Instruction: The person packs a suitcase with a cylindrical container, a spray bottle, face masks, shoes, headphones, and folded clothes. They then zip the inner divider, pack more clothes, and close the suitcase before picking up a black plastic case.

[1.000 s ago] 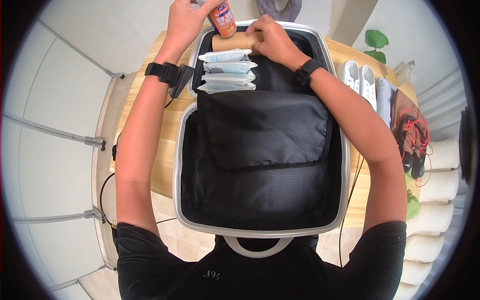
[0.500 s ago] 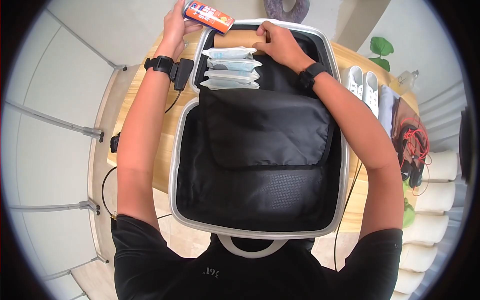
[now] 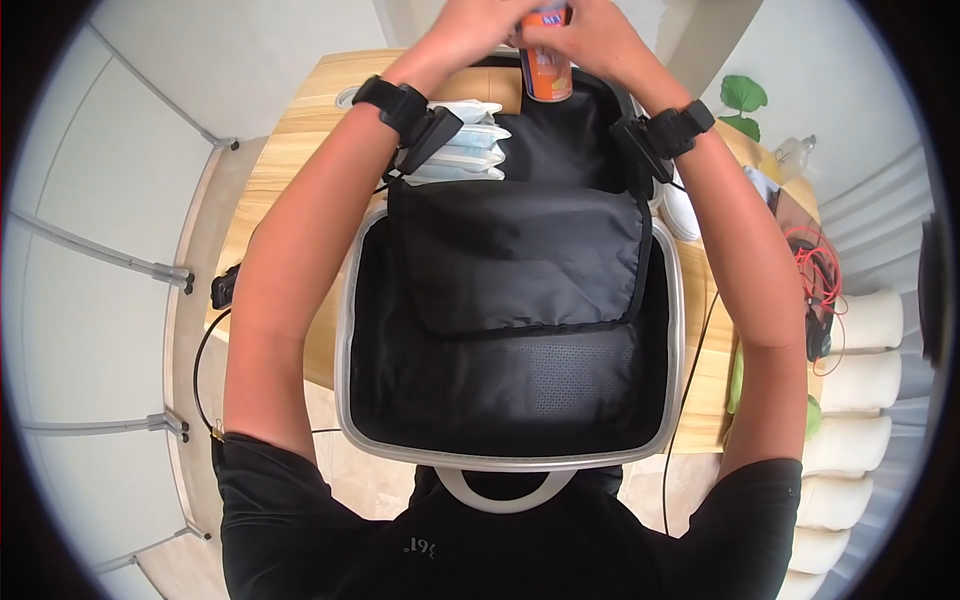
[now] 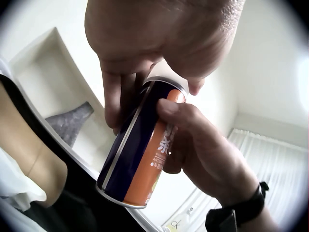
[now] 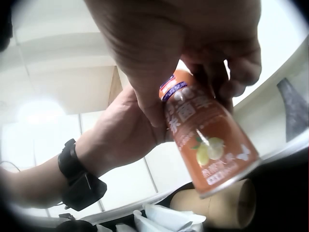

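An orange and dark blue spray can (image 3: 547,75) is held up between both hands over the far half of the open suitcase (image 3: 352,330). My right hand (image 3: 600,40) grips its side, with the thumb (image 4: 176,111) across the can in the left wrist view. My left hand (image 3: 475,35) holds the can's upper end, covering most of the white top. Beneath and left of the can lies a brown cardboard tube (image 3: 490,85), one round end showing in the right wrist view. Several white soft packets (image 3: 470,150) stand in a row nearer to me.
A black fabric divider (image 3: 520,260) hangs across the suitcase's middle. To the right are white shoes (image 3: 682,215), red cord (image 3: 820,260) and a clear bottle (image 3: 795,152) on the wooden table (image 3: 285,150). A green leaf (image 3: 742,93) stands behind them.
My right hand has left the cardboard tube and joined the left hand at the spray can. The can has moved right and turned from slanted to nearly upright in the head view.
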The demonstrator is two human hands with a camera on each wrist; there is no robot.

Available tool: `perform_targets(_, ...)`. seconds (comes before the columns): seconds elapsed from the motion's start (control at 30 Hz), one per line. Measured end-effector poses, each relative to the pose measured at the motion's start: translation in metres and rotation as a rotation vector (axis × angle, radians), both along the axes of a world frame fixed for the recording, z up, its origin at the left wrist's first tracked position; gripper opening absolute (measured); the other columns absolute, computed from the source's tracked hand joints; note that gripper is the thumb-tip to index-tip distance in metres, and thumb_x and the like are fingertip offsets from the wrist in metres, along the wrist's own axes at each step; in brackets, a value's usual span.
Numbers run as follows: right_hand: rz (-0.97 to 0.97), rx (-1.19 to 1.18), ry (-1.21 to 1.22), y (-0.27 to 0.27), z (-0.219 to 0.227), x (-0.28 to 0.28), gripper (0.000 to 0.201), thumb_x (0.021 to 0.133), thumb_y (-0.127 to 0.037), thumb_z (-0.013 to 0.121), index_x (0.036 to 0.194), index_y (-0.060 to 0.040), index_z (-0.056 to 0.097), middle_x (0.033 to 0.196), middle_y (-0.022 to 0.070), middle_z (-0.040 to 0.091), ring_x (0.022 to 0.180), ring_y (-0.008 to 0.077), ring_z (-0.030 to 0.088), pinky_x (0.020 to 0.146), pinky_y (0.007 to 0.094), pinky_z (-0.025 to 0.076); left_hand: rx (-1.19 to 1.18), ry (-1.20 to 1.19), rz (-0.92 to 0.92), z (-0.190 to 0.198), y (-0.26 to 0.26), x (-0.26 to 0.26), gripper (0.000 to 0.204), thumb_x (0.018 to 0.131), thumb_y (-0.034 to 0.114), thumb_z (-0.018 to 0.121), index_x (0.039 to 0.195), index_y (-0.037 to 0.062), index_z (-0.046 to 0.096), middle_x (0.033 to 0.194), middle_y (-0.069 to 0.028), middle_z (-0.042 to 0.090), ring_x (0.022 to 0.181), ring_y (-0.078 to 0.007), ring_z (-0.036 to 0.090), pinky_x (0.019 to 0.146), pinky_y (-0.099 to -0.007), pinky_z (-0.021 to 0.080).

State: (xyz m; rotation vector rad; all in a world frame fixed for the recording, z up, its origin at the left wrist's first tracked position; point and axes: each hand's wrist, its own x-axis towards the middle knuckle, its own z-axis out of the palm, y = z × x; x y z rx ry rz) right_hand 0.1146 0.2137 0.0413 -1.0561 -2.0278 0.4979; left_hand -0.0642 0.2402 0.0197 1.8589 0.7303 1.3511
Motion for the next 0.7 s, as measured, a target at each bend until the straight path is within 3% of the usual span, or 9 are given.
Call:
perform_targets(0.03,0.073,-0.081,0.068,-0.01,0.003,0.002,0.043,0.077,-0.029,0.083,0.102,0.0049,0.071,0.089,0.0202,0.075,0.082,0.0284,0.074,0.075,0.0376,0.057,0.003,-0.006,-0.004,0.002,-0.01,0.001,0.041,0.1,0.035,0.065,0.121,0.0003,0.061,0.089,-0.011,0.072,0.089,-0.023,0.073,0.071,-0.0353,0.059)
perform_targets(0.1,-0.047,-0.008,-0.059,-0.023,0.005,0.014,0.042,0.08,-0.031,0.078,0.102,0.0036,0.072,0.089,0.0202,0.075,0.08,0.0293,0.074,0.074,0.0384,0.056,0.232,0.507,0.193,0.009,-0.025,-0.003,0.06,0.098,0.053,0.062,0.132,0.0037,0.063,0.112,-0.0142,0.069,0.103,-0.0278,0.071,0.093,-0.0399,0.055)
perform_targets(0.17,-0.227,-0.127,-0.109,-0.014,-0.018,0.022,0.047,0.074,-0.038,0.085,0.102,-0.0025,0.073,0.087,0.0157,0.075,0.075,0.0281,0.072,0.075,0.0399,0.058,0.193,0.589,0.225,-0.005,-0.023,-0.014,0.058,0.095,0.052,0.066,0.134,0.009,0.065,0.115,-0.0148,0.068,0.109,-0.0288,0.066,0.095,-0.0399,0.051)
perform_targets(0.2,-0.259,0.08,-0.063,0.001,-0.039,0.03,0.05,0.068,-0.033,0.088,0.105,-0.0031,0.072,0.08,0.0118,0.074,0.063,0.0228,0.07,0.063,0.0357,0.058,0.296,0.692,0.24,-0.02,-0.02,-0.023,0.059,0.095,0.052,0.066,0.133,0.0078,0.066,0.116,-0.0158,0.068,0.11,-0.0297,0.065,0.096,-0.0401,0.05)
perform_targets(0.37,-0.32,-0.276,-0.098,-0.018,-0.037,0.036,0.05,0.067,-0.026,0.088,0.107,-0.0014,0.071,0.088,0.0154,0.076,0.08,0.0295,0.074,0.074,0.0406,0.058,0.283,1.048,0.194,-0.035,-0.019,-0.041,0.056,0.089,0.05,0.064,0.126,0.0087,0.072,0.115,-0.0194,0.071,0.113,-0.0364,0.064,0.098,-0.044,0.05)
perform_targets(0.43,-0.104,0.051,-0.247,-0.013,-0.045,0.039,0.053,0.069,-0.021,0.089,0.114,-0.0016,0.068,0.092,0.0156,0.075,0.079,0.0258,0.074,0.07,0.0378,0.059,0.19,1.084,0.174,-0.026,-0.021,-0.041,0.056,0.091,0.05,0.064,0.127,0.0066,0.071,0.113,-0.0184,0.069,0.114,-0.0344,0.063,0.097,-0.0428,0.05)
perform_targets(0.5,0.019,0.187,-0.359,-0.013,-0.052,0.037,0.054,0.07,-0.011,0.084,0.121,-0.0036,0.066,0.101,0.0204,0.073,0.094,0.0372,0.071,0.087,0.0412,0.056,0.11,1.112,0.146,-0.022,-0.021,-0.038,0.057,0.093,0.049,0.064,0.128,0.0045,0.069,0.111,-0.0173,0.067,0.114,-0.0323,0.062,0.097,-0.0415,0.049)
perform_targets(0.53,0.089,0.187,-0.373,-0.016,-0.055,0.034,0.056,0.07,-0.004,0.081,0.123,-0.0047,0.065,0.106,0.022,0.072,0.102,0.0428,0.067,0.093,0.0432,0.054,0.144,1.147,0.161,-0.024,-0.02,-0.039,0.056,0.092,0.048,0.065,0.127,0.0045,0.07,0.111,-0.017,0.067,0.114,-0.0324,0.062,0.097,-0.0418,0.049)
perform_targets(0.7,0.261,0.228,-0.529,-0.039,-0.057,0.024,0.05,0.072,0.002,0.073,0.121,-0.0064,0.067,0.111,0.0177,0.072,0.107,0.0402,0.067,0.094,0.0472,0.053,0.269,1.15,0.215,-0.035,-0.023,-0.045,0.053,0.091,0.046,0.067,0.124,0.0046,0.071,0.113,-0.0159,0.067,0.113,-0.0325,0.062,0.098,-0.0425,0.05)
